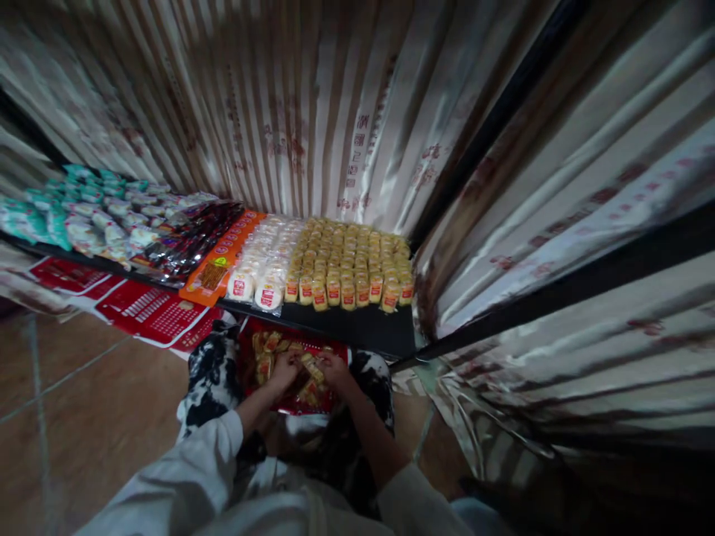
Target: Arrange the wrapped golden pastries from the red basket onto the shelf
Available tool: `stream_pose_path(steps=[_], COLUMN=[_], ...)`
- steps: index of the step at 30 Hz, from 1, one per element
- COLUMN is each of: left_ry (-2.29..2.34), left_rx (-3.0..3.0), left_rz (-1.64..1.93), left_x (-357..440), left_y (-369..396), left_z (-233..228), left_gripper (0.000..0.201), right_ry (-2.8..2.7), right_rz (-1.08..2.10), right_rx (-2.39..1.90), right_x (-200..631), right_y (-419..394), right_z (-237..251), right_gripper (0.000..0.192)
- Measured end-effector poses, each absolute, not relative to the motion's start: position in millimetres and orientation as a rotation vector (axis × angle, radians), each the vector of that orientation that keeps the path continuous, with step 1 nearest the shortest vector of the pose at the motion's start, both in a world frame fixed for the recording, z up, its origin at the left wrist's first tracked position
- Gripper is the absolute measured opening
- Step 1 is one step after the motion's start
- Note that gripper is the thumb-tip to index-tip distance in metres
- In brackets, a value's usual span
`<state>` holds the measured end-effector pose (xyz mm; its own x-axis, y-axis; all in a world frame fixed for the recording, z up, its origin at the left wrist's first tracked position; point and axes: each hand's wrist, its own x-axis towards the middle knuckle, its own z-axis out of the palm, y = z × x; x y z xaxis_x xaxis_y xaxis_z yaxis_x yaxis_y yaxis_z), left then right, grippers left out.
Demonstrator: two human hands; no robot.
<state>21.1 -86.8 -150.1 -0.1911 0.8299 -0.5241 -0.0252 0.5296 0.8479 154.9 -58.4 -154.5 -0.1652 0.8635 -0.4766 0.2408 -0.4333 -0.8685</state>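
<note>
Fingers of both hands, left hand (284, 370), right hand (334, 368), seemingly gripping one snack packet (310, 369), red box (290, 406)

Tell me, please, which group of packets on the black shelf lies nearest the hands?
The yellow packets with red labels, at the shelf's right end. They sit directly above both hands; the white, dark and teal groups lie farther left.

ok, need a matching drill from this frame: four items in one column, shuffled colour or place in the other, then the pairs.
Items:
1. yellow packets
2. white packets
3. teal packets
4. red box

Descriptions:
A. far left end of the shelf
B. on the person's lap, both hands in it
C. right end of the shelf, in rows
D. mid-shelf, beside an orange pack

Pairs: 1-C, 2-D, 3-A, 4-B
</note>
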Motion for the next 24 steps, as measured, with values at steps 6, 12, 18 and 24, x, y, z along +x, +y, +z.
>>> stream_pose_path(steps=[6, 12, 18, 24], left_ry=[1.403, 1.432, 1.306, 1.34], left_rx=[0.813, 0.99, 0.849, 0.797], left_rz=[0.947, 0.899, 0.911, 0.896], left_x=[19.7, 19.9, 32.5, 37.2], left_y=[-90.2, -89.1, -91.5, -91.1], left_z=[-136.7, -120.1, -105.5, -94.6], left_gripper=[0.031, 0.029, 0.028, 0.04], right_ry=[-1.145, -0.981, -0.862, -0.733], right_rz=[1.745, 1.847, 1.95, 1.969], right_rx=[-1.566, -1.552, -1.426, -1.265], right_x=[175.8, 187.9, 194.8, 204.0], right_y=[-57.4, -58.0, -58.4, -63.4], right_z=[-130.8, -109.2, -97.1, -88.9], right_gripper=[0.016, 0.01, 0.022, 0.039])
